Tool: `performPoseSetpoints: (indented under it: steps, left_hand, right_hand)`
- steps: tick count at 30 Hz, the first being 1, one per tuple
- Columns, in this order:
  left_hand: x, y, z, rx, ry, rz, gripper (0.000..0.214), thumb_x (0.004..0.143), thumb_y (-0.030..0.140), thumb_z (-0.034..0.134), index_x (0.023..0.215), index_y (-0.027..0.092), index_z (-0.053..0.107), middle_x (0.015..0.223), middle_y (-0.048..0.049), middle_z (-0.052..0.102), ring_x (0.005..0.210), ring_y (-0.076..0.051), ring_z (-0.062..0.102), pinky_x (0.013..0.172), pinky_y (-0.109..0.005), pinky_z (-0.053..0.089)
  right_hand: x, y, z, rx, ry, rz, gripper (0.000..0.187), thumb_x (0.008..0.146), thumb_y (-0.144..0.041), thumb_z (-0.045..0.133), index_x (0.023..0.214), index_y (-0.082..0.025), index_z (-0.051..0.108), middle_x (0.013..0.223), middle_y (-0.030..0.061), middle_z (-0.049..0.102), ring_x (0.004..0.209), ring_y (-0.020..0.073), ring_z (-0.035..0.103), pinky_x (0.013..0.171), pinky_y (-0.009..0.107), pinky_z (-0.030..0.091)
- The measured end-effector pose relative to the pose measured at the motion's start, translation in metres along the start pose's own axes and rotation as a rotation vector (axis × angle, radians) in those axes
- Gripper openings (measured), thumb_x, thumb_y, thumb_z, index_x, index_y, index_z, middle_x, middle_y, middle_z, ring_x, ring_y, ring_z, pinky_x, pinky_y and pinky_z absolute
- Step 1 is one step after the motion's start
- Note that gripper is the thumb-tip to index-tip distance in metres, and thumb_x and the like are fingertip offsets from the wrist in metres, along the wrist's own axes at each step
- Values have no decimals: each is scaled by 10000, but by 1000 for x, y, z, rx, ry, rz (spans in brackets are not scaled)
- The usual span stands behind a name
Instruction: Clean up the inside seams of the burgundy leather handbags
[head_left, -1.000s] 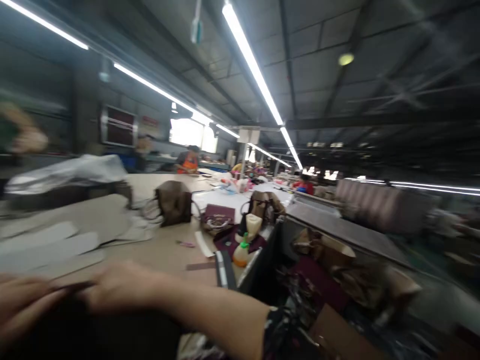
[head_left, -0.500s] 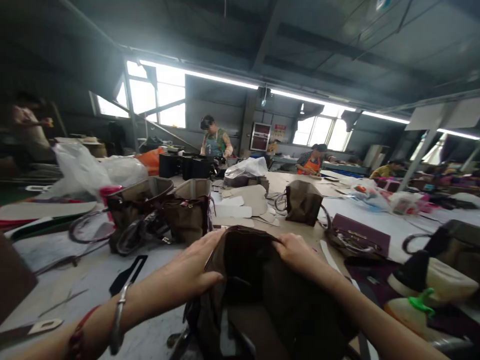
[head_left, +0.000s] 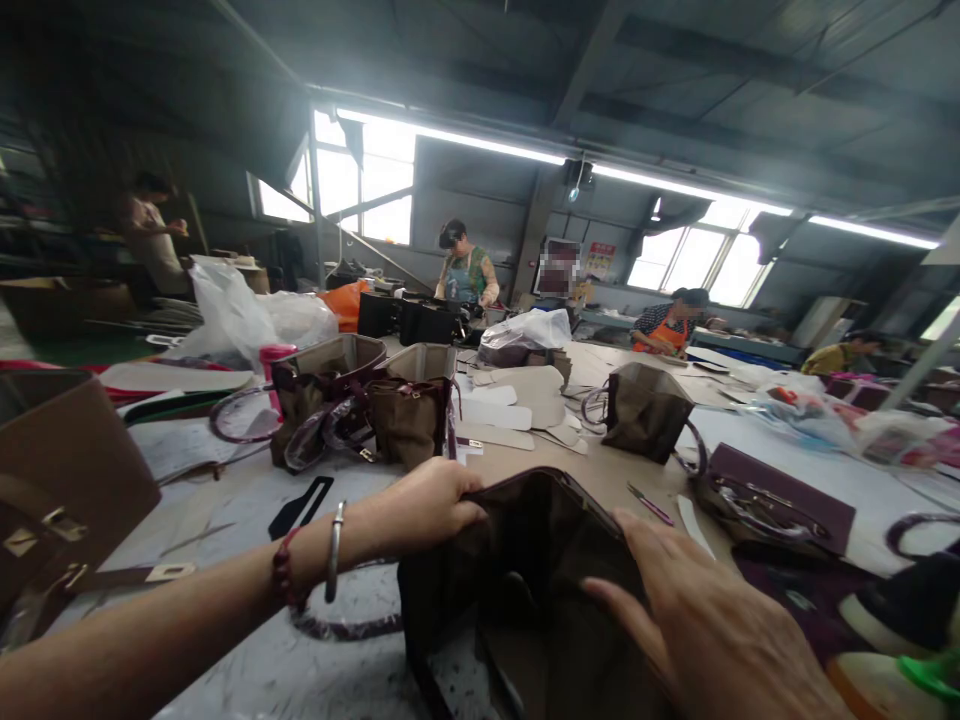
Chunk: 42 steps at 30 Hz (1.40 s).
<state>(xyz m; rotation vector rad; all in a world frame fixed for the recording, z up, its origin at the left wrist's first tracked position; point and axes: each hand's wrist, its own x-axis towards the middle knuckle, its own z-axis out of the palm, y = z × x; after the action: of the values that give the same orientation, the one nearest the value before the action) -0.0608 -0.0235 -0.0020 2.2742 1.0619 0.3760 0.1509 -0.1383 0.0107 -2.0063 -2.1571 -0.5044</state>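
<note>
An open brown handbag (head_left: 540, 545) stands right in front of me, its dark inside facing up. My left hand (head_left: 450, 505) is closed on the left side of its rim, thumb toward the opening. On the right side, my right hand (head_left: 697, 600) straddles the bag's wall, the thumb inside and the fingers along the outer edge; part of the fingers is hidden. A plastic-wrapped handle (head_left: 349, 627) loops out on the bag's left. The lower part of the bag is cut off by the picture's bottom edge.
Beyond stand several similar bags, including a brown one (head_left: 649, 415) and a pair at left (head_left: 409, 415). A purple bag (head_left: 780, 490) and a green-capped bottle (head_left: 892, 685) are at right. A larger brown bag (head_left: 75, 470) is left. Co-workers (head_left: 469, 275) work farther back.
My right hand has shifted from the rim's far right corner nearer to me, and its thumb now shows inside the bag. My left hand has closed on the rim. The view has turned left.
</note>
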Motion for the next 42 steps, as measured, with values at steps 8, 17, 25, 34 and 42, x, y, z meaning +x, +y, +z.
performPoseSetpoints:
  steps: [8, 17, 25, 34, 42]
  left_hand:
    - [-11, -7, -11, 19, 0, 23, 213, 676, 280, 496, 811, 161, 609, 684, 14, 599, 629, -136, 526, 521, -182, 355]
    - [-15, -33, -3, -317, 86, -40, 256, 697, 287, 506, 893, 156, 607, 788, 14, 609, 719, -135, 524, 617, -185, 386]
    - [1, -30, 5, -387, 65, 29, 242, 722, 279, 498, 884, 141, 612, 798, -5, 614, 725, -137, 527, 651, -201, 399]
    - [5, -26, 10, -296, 70, 22, 231, 687, 293, 554, 875, 160, 576, 748, 16, 577, 693, -129, 508, 606, -197, 390]
    - [2, -23, 9, -301, 21, 49, 302, 662, 348, 607, 891, 168, 529, 767, 26, 550, 718, -129, 507, 617, -197, 391]
  right_hand:
    - [65, -39, 3, -121, 61, -181, 139, 755, -145, 504, 888, -165, 542, 781, 71, 595, 761, 216, 528, 635, 301, 386]
    - [68, -32, 9, -22, -44, -353, 161, 749, -86, 463, 775, -192, 581, 758, 48, 579, 717, 175, 485, 657, 278, 336]
    - [46, -20, 11, 193, -208, -339, 172, 703, -102, 425, 829, -206, 479, 697, 8, 573, 648, 153, 526, 586, 250, 342]
    - [61, -30, 14, 44, -219, -223, 146, 813, -235, 424, 781, -223, 566, 666, 37, 618, 643, 189, 582, 541, 259, 346]
    - [66, -41, 9, 131, -217, -167, 101, 758, -197, 498, 786, -182, 593, 832, 76, 616, 802, 216, 562, 657, 290, 393]
